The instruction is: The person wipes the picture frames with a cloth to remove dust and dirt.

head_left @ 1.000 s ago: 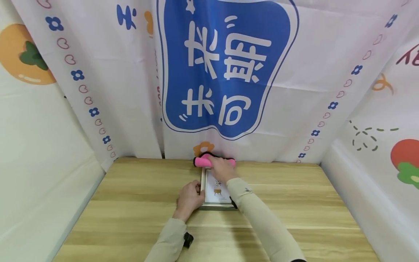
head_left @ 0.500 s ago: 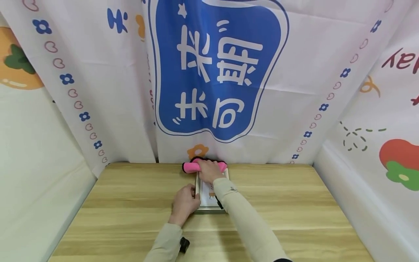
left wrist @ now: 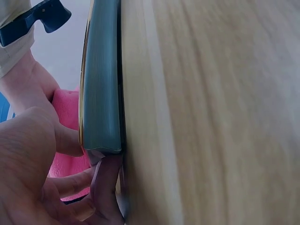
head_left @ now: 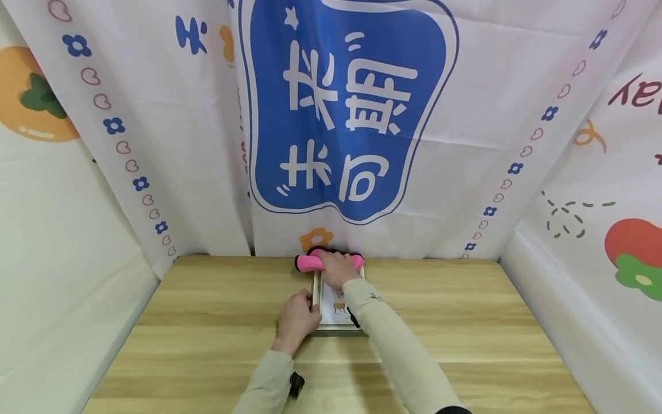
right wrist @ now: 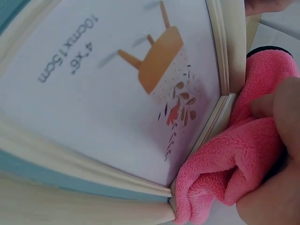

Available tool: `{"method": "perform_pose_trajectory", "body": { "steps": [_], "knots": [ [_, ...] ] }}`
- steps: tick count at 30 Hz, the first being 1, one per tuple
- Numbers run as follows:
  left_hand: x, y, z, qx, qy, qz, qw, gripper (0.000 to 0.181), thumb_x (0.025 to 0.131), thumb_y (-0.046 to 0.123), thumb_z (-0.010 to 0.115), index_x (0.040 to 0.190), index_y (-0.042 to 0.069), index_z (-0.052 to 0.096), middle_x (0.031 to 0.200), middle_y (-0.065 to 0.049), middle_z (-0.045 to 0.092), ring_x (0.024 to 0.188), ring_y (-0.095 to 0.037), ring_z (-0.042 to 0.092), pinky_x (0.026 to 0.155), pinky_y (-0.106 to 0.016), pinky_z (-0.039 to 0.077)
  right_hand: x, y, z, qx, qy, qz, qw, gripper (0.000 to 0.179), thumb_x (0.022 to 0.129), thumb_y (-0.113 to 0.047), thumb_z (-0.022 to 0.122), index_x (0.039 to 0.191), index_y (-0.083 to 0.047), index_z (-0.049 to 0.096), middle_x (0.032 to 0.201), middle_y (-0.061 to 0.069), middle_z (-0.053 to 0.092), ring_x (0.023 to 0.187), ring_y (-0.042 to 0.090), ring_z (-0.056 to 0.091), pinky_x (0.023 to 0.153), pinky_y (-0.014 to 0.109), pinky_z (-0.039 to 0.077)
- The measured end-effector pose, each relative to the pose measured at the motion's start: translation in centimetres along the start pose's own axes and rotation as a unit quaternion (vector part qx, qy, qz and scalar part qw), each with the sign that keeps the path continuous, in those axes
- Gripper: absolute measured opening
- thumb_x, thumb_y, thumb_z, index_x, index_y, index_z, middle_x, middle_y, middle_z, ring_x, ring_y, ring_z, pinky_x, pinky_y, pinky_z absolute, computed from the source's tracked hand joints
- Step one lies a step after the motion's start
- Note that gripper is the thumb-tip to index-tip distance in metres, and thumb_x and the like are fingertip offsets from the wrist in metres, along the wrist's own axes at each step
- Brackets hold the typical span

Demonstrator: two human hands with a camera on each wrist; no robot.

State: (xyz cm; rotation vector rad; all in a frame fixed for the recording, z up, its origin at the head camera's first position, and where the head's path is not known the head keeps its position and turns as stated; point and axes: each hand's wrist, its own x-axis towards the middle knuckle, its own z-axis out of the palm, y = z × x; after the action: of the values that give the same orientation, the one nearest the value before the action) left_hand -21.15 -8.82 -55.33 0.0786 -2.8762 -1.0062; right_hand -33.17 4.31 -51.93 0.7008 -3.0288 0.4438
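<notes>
A picture frame with a pale rim and blue-green sides lies near the table's back edge. Its print shows a plant in an orange pot on legs. My left hand grips the frame's left side; in the left wrist view a finger bends under its corner. Across the far end of the frame, my right hand holds a bunched pink cloth with dark edging. Close up, the cloth's fluffy folds press against the rim's corner. The right hand and forearm hide part of the print.
The wooden table ends at a white hanging curtain with blue lettering just behind the cloth. Printed white side walls stand left and right of the table. Black straps circle both wrists.
My right hand has shifted slightly left with the cloth along the frame's far edge. The left hand keeps its grip on the frame's side. The head view has tilted a little.
</notes>
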Motion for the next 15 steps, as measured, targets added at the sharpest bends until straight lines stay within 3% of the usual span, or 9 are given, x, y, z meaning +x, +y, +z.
{"method": "perform_pose_trajectory", "body": {
  "steps": [11, 15],
  "knots": [
    [-0.1, -0.2, -0.3, 0.005, -0.004, -0.011, 0.9999, 0.027, 0.093, 0.02, 0.072, 0.114, 0.002, 0.072, 0.093, -0.008, 0.069, 0.086, -0.027, 0.068, 0.076, -0.049, 0.056, -0.2, 1.5, 0.1, 0.002, 0.001, 0.0, 1.0, 0.052, 0.1, -0.029, 0.075, 0.15, -0.021, 0.06, 0.134, 0.007, 0.073, 0.119, 0.034, 0.07, 0.098, 0.057, 0.051],
    [0.1, 0.0, -0.2, 0.0, -0.011, -0.016, 0.9998, 0.028, 0.094, 0.021, 0.071, 0.115, 0.003, 0.072, 0.095, -0.008, 0.07, 0.088, -0.028, 0.069, 0.077, -0.049, 0.057, -0.3, 2.2, -0.3, 0.0, -0.005, 0.012, 0.9999, 0.054, 0.1, -0.029, 0.076, 0.151, -0.021, 0.058, 0.135, 0.007, 0.073, 0.121, 0.033, 0.07, 0.098, 0.056, 0.05]
  ]
}}
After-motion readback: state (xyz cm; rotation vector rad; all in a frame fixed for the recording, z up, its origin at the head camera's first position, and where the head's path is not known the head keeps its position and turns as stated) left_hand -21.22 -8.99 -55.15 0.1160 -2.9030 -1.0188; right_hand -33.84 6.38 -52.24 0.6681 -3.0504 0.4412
